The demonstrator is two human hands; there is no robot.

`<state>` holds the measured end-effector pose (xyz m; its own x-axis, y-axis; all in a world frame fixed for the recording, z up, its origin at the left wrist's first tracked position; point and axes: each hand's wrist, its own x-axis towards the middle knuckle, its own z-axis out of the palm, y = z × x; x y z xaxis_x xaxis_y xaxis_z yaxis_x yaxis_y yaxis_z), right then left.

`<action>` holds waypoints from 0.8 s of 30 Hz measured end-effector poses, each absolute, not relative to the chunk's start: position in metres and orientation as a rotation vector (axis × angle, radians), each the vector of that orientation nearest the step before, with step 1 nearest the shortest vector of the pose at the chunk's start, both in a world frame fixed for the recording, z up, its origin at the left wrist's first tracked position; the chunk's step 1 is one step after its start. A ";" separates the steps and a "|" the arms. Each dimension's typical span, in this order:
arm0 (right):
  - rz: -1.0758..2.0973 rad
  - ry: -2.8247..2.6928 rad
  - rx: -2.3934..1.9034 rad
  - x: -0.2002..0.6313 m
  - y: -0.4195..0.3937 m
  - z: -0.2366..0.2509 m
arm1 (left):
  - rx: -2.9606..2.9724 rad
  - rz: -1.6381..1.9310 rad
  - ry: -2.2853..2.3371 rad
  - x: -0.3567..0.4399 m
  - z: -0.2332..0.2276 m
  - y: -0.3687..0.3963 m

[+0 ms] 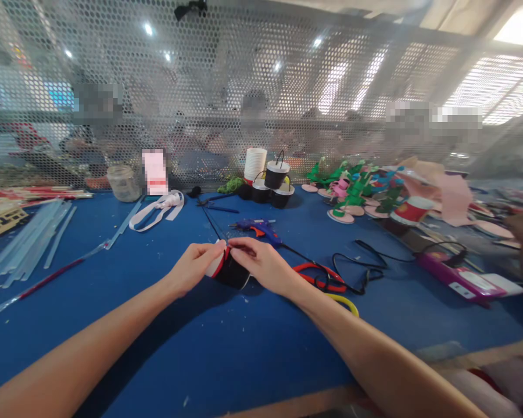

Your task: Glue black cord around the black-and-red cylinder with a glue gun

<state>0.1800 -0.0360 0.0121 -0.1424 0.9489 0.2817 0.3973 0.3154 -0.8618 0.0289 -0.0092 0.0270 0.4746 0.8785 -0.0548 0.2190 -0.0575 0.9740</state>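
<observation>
A blue table (pixel 113 325) is seen from above, closed off at the far side by a perforated metal screen (pixel 226 87), behind which blurred people are seated. Near the middle of the table a black paper cup (pixel 230 271) is lain on its side, its red-edged rim turned to the left. The cup is held between the two hands: the left hand (pixel 194 268) is set against its rim end, and the right hand (pixel 264 264) is laid over its far right side. The fingertips of both hands are brought together at the top of the rim, where something thin is pinched; what it is cannot be told. Both forearms are stretched forward from the near edge and converge on the cup, the wrists kept low over the table.

Just beyond the hands a blue glue gun (pixel 259 227) is lain, with its black cable (pixel 357 267) trailed off to the right. Red and yellow scissors handles (pixel 326 281) are found just right of the right wrist. Farther off, finished black cups (pixel 276 183) are stacked beside a pile of white cups (pixel 255 164). Clear glue sticks (pixel 35 238) are spread at the far left, and green paper plants (pixel 357 188) are gathered at the far right.
</observation>
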 end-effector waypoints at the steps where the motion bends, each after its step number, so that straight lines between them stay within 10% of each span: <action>1: 0.803 -1.739 -1.213 0.179 -0.037 0.011 | 1.568 0.714 0.988 0.029 0.026 -0.009; 15: 0.831 -1.788 -1.114 0.175 -0.033 0.011 | 1.547 0.583 1.154 0.024 0.030 -0.004; 24: 0.312 -1.692 -1.762 0.226 0.006 0.032 | 1.505 0.539 1.258 0.027 0.033 0.000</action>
<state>0.2260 0.0065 0.0324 0.1326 0.9536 0.2704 0.7947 0.0608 -0.6040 0.0268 0.0000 0.0327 0.3450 0.8992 -0.2691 0.4250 0.1060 0.8990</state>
